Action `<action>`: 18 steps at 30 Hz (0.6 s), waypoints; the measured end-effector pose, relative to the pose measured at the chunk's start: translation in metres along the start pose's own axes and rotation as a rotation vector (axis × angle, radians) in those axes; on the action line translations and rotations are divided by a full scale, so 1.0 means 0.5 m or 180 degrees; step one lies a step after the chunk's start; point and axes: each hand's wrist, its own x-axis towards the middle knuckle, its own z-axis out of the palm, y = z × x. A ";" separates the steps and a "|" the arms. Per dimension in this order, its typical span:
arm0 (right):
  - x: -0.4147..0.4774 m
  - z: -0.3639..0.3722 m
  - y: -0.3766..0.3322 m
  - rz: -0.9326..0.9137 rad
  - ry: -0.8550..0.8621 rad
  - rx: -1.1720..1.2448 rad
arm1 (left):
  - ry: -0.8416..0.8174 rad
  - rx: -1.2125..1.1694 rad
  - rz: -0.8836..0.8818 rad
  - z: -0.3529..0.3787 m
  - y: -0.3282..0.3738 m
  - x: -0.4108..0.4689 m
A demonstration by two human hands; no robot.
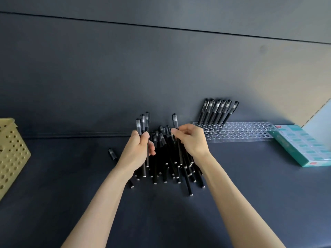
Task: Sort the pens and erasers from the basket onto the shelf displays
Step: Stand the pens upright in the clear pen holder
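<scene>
A person's left hand (138, 149) grips three black pens (142, 122) upright while the right hand (189, 140) pinches a single pen (175, 119), both above a pile of pens (172, 167) on the dark bench (250, 194). Right of the pile, six pens (216, 111) stand in a clear rack (250, 129), with a teal eraser box (302, 145) beyond it. Well left of the pile sits a yellow basket (12, 154).

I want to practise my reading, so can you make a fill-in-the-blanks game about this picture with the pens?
The left hand grips a bunch of black ___.
The right hand pinches just ___ pen.
The holed basket at the left edge is ___.
The standing pens sit at the clear rack's ___ end.
Missing words: pens, one, yellow, left.
</scene>
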 end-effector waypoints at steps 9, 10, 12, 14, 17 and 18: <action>-0.007 -0.171 -0.014 -0.0423 -0.0196 0.1174 | -0.0604 -0.0866 -0.0006 0.164 0.062 -0.036; -0.005 -0.197 -0.009 -0.0476 -0.0197 0.1195 | -0.0657 -0.0858 0.0014 0.191 0.067 -0.039; 0.004 -0.252 0.004 -0.0586 -0.0195 0.1102 | -0.0693 -0.0816 0.0013 0.251 0.079 -0.042; 0.014 -0.310 0.020 -0.0690 -0.0211 0.0971 | -0.0654 -0.0807 -0.0027 0.312 0.091 -0.044; 0.030 -0.386 0.045 -0.0848 -0.0228 0.0910 | -0.0643 -0.0804 -0.0017 0.396 0.105 -0.047; 0.036 -0.407 0.051 -0.0881 -0.0228 0.0931 | -0.0646 -0.0806 0.0001 0.420 0.108 -0.048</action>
